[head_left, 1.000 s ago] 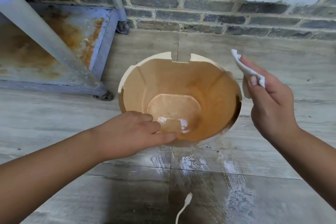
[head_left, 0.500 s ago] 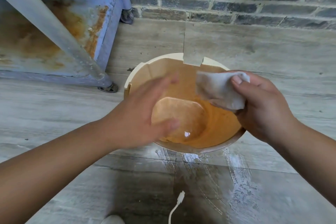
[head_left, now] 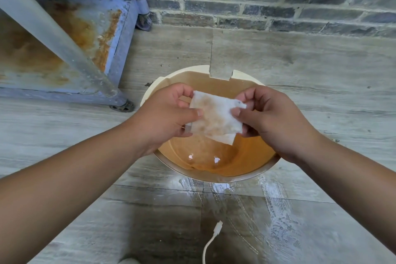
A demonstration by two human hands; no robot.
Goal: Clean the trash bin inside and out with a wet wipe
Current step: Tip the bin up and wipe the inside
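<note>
The cream trash bin [head_left: 216,172] stands on the tiled floor straight below me, its open top facing up and its inside orange-brown with shiny wet spots at the bottom. A notch is cut in its far rim. Above the opening I hold a white wet wipe [head_left: 216,120], stained brown, stretched flat between both hands. My left hand [head_left: 165,115] pinches its left edge and my right hand [head_left: 270,118] pinches its right edge. The hands and wipe hide much of the bin's inside.
A rusty blue metal rack [head_left: 70,34] with slanted legs and castors stands at the left. A dark brick wall [head_left: 257,2] runs along the back. A white cable end [head_left: 217,229] hangs near the bottom over wet streaks on the grey floor tiles [head_left: 274,216].
My left hand let go of the bin's near rim and rose to the wipe. My right hand brought the wipe from the bin's right side over the opening, and both hands now spread it.
</note>
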